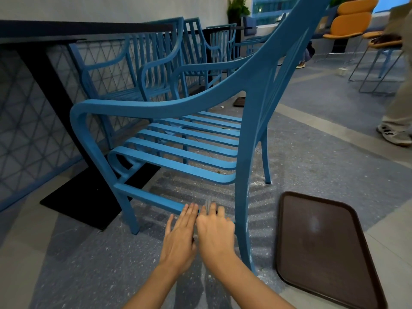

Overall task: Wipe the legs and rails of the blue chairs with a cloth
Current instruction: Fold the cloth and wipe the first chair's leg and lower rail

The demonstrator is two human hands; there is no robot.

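A blue metal chair with a slatted seat stands close in front of me. Its low side rail runs between the front leg and the rear leg. My right hand is closed on a small grey cloth, pressed against the rail's right end near the rear leg. My left hand lies flat beside it with fingers extended, fingertips touching the rail. Most of the cloth is hidden under my fingers.
A brown tray lies on the floor at the right of the chair. A black table base stands at the left. More blue chairs line the wall behind. A person's legs and shoe are at the far right.
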